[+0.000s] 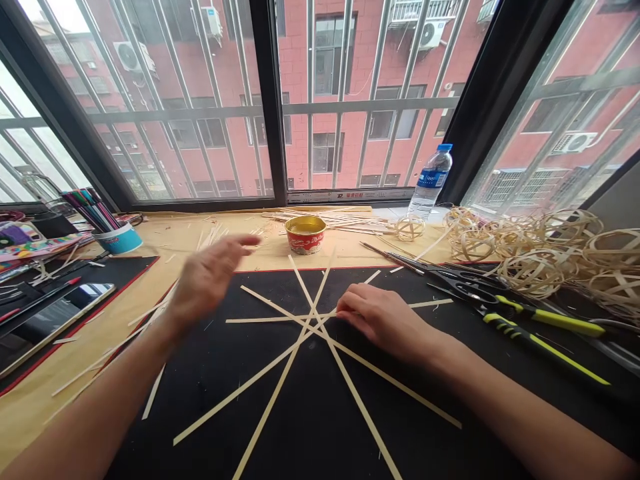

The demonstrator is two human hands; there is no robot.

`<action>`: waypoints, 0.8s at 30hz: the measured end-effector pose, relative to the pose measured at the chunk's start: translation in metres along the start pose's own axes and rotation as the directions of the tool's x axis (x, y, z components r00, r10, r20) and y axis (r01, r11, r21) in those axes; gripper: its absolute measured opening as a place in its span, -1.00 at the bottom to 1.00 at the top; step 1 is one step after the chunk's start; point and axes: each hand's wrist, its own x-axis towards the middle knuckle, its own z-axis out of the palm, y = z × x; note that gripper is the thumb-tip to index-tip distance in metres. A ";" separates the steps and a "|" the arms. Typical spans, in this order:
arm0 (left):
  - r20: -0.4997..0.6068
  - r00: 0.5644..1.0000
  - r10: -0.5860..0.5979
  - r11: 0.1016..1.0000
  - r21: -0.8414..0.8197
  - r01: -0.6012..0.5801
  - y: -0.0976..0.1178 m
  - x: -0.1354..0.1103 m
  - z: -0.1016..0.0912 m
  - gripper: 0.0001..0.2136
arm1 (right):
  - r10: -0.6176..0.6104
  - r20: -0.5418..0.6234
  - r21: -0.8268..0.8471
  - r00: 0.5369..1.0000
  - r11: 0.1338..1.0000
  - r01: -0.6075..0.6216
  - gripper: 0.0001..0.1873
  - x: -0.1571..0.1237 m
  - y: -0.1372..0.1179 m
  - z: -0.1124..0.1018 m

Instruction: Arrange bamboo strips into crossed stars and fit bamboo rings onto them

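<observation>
Several pale bamboo strips (273, 389) lie crossed in a star on the black mat (200, 373), with a small opening where they meet. My right hand (377, 313) rests just right of that crossing. Its fingers are curled and closed on a strip running rightward beneath it; the fingertips are partly hidden. Left of the star, my left hand (207, 277) is lifted above the mat, slightly blurred. Its fingers stretch out to the right and hold nothing.
A red tin (306, 235) stands behind the mat and a water bottle (431, 181) by the window. Woven bamboo balls (537, 260) pile up at right, near pliers (545, 347) and scissors (460, 283). A pen cup (119, 239) and phone (55, 327) are at left.
</observation>
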 end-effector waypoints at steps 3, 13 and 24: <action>0.438 0.897 0.065 0.971 0.178 -0.158 0.005 -0.018 0.024 -0.65 | 0.045 0.087 -0.052 0.995 0.998 -0.040 -0.85 0.001 -0.002 -0.002; 0.081 0.969 -0.233 0.896 0.404 0.182 -0.018 -0.010 0.015 -0.73 | 0.046 0.054 0.002 0.997 0.999 -0.047 -0.88 -0.001 0.006 -0.007; -0.135 0.834 -0.535 0.816 -0.340 0.468 -0.040 0.025 -0.065 -0.76 | -0.095 -0.410 0.165 0.907 0.970 0.177 -0.90 -0.008 0.015 -0.035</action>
